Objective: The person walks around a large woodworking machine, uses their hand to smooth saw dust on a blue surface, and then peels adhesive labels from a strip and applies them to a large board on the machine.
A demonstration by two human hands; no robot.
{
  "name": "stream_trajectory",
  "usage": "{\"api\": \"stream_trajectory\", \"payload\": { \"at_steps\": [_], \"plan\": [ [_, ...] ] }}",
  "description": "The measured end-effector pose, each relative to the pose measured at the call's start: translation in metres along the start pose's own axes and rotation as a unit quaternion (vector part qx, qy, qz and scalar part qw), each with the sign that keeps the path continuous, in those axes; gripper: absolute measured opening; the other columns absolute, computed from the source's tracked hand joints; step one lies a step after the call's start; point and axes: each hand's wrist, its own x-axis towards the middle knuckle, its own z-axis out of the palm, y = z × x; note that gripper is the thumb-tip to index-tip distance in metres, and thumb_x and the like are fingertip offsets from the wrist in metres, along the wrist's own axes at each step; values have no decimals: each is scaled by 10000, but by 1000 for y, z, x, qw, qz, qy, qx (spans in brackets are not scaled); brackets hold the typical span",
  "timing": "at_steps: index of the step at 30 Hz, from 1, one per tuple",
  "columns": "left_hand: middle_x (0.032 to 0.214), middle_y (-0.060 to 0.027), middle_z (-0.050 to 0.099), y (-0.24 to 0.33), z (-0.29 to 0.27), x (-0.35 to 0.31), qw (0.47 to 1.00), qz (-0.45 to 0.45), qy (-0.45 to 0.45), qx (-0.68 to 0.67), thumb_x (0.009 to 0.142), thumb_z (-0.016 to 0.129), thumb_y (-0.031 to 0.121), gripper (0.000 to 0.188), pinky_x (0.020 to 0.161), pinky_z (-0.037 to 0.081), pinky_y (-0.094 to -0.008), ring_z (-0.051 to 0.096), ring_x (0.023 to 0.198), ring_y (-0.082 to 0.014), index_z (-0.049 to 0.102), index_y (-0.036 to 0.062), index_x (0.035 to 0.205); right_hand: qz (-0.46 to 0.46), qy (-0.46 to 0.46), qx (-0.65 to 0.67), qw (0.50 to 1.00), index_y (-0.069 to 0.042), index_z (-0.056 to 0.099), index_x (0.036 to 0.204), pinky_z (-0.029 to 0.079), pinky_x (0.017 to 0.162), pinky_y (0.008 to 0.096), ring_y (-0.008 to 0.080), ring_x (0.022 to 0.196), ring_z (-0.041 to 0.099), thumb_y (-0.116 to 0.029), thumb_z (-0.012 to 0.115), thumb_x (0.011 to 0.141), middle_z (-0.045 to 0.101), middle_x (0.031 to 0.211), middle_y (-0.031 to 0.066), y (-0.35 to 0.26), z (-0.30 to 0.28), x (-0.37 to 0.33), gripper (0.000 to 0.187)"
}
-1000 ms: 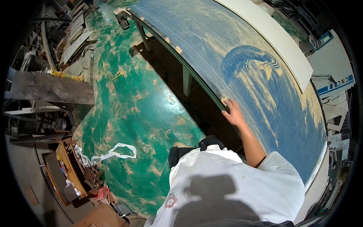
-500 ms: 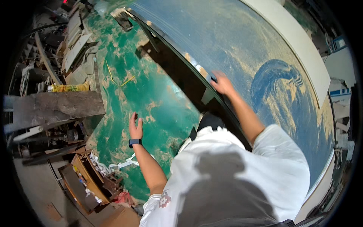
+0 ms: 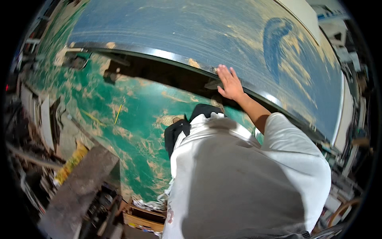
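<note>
The counter [image 3: 191, 28] is what my right hand [image 3: 229, 83] is on — a big blue slab, dusted and smeared with tan streaks, running across the top of the view and off to the right. Its near edge is a dark band [image 3: 159, 55], and my palm lies flat right there, fingers spread and pointing onto the blue face, gripping nothing. I judge this slab heavy and stiff: it is long and broad, and it shows no sag. The dusty face would likely be slippery under a flat palm, so the edge is the place to take hold, fingers curled under the dark band rather than pressing on top. Whether there is a lip under that band to hook onto, I cannot tell; it is in shadow.

My left hand is not in view, so I cannot say whether it is open or holding anything.

Below the edge is a green floor [image 3: 135, 131], mottled with tan patches, and my shoe [image 3: 172, 119] shows just past my white shirt [image 3: 238, 175]. A thin yellow stick [image 3: 118, 114] lies on the floor, well apart from me. At lower left, a grey plank [image 3: 81, 187] slants across — beside it something yellow and crumpled [image 3: 71, 164]. A wooden crate [image 3: 143, 219] sits near the bottom.
</note>
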Motion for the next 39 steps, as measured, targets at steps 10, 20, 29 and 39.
{"api": "stream_trajectory", "payload": {
  "at_steps": [10,20,29,39],
  "plan": [
    [1350,-147,565,106,-442,152,801,272,196,496,989,405,342,448,1073,380,-405,528,1229,-302,558,57,1301,347,130,61,927,-43,583,1223,472,846,453,349,972,585,-203,614,810,610,1000,154,-75,2,-19,444],
    [1335,-157,567,419,-621,-98,754,541,319,-193,999,552,248,463,1024,418,-359,561,1187,-243,480,1,1383,436,285,-20,854,-46,512,1323,337,1065,476,341,1270,445,-193,659,808,509,1315,150,-95,35,22,556],
    [1303,-160,593,471,-537,-53,817,527,218,-79,980,582,190,416,1022,419,-346,570,1178,-235,529,-21,1335,444,331,-49,831,-144,671,1021,408,863,446,288,994,557,-238,747,764,587,991,59,-83,27,45,284],
    [1274,-156,607,648,-511,-101,723,665,120,141,950,602,190,393,1009,433,-378,575,1182,-275,569,9,1298,476,297,-117,819,-90,614,1192,404,837,422,266,961,545,-274,736,756,553,957,71,-120,31,70,488]
  ]
}}
